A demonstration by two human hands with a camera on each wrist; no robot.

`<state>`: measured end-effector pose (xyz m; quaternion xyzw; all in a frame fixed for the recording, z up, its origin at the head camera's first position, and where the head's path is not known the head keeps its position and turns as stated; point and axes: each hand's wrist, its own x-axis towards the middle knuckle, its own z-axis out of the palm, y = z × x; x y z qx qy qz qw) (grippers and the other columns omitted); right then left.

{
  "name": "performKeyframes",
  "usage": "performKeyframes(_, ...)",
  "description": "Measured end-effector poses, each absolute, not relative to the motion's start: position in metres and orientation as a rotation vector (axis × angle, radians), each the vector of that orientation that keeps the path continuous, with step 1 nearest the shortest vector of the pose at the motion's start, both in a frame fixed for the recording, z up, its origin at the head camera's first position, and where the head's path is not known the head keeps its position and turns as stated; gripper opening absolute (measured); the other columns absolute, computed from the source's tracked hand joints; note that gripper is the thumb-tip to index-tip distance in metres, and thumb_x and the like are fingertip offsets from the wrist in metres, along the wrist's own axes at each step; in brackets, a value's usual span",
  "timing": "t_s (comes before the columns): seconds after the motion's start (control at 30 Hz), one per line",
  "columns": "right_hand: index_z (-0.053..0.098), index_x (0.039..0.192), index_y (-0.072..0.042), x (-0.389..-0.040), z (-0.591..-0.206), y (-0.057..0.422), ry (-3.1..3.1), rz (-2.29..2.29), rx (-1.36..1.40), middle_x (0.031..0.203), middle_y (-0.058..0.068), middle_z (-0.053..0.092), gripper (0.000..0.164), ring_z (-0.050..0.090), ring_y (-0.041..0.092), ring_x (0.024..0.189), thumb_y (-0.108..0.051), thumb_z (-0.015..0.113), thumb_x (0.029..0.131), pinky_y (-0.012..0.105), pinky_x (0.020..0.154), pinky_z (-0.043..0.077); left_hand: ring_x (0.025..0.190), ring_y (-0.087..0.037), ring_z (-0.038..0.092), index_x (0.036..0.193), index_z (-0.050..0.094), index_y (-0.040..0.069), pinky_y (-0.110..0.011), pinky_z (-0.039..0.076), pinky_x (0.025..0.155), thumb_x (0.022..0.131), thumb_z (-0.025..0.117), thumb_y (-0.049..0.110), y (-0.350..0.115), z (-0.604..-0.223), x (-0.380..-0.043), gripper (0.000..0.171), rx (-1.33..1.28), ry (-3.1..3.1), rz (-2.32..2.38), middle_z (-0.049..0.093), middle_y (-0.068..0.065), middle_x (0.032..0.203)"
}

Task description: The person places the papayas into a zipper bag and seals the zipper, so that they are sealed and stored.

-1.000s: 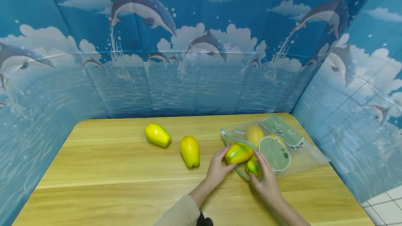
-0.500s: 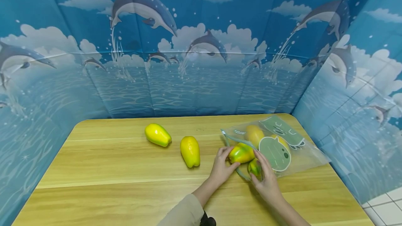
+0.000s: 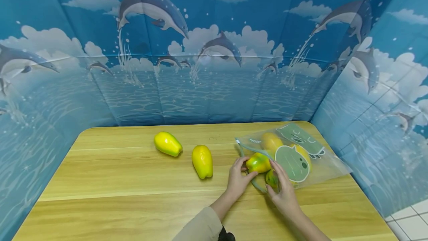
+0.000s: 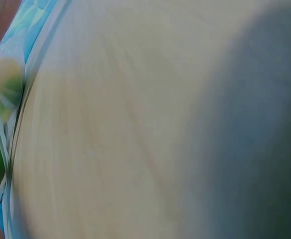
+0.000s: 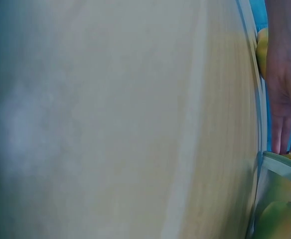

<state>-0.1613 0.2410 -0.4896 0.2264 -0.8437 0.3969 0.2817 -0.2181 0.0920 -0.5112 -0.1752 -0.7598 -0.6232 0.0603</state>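
Observation:
A clear zip bag (image 3: 329, 166) with green cartoon prints lies on the right of the table, its mouth towards the left. My left hand (image 3: 236, 179) holds a yellow-green papaya (image 3: 259, 162) by its left end, fingers above and thumb below. Most of that papaya sits inside the mouth. My right hand (image 3: 284, 192) grips the bag's mouth edge, index finger on the upper rim and thumb lower down. Beside its thumb, a greener papaya (image 3: 271, 178) shows inside the bag. Deeper in lies a yellow papaya (image 3: 270, 141), with more yellow fruit partly hidden behind the print.
Two more yellow papayas lie outside the bag: one papaya (image 3: 202, 161) left of my left hand, another papaya (image 3: 168, 144) farther back and left. The wooden table (image 3: 117, 174) meets a blue dolphin curtain (image 3: 214, 92) at the back and sides.
My left hand has moved slightly right, pushing the papaya deeper into the bag's mouth. The greener papaya has shifted a little right. My right hand has stayed almost in place.

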Motion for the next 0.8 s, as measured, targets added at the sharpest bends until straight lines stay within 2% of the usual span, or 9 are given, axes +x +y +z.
performKeyframes(0.47,0.035,0.133,0.01,-0.163,-0.49,0.24,-2.238,1.052,0.622,0.129,0.032,0.038,0.094,0.03,0.001,0.127,0.035,0.065,0.047,0.01,0.1,0.03,0.103,-0.023,0.056,0.116,0.056,-0.002,-0.021,0.05,0.083,0.076,0.072,0.006,0.101,-0.512,-0.221,0.043,-0.566,-2.249,-1.862,0.054,-0.011,0.114)
performKeyframes(0.8,0.034,0.134,0.009,-0.161,-0.489,0.241,-2.281,1.08,0.606,0.133,0.029,0.036,0.09,0.031,-0.002,0.126,0.031,0.065,0.053,0.008,0.098,0.031,0.106,-0.022,0.055,0.116,0.057,-0.001,-0.021,0.05,0.083,0.076,0.072,0.007,0.111,-0.51,-0.222,0.044,-0.516,-2.27,-1.858,0.055,-0.011,0.116)
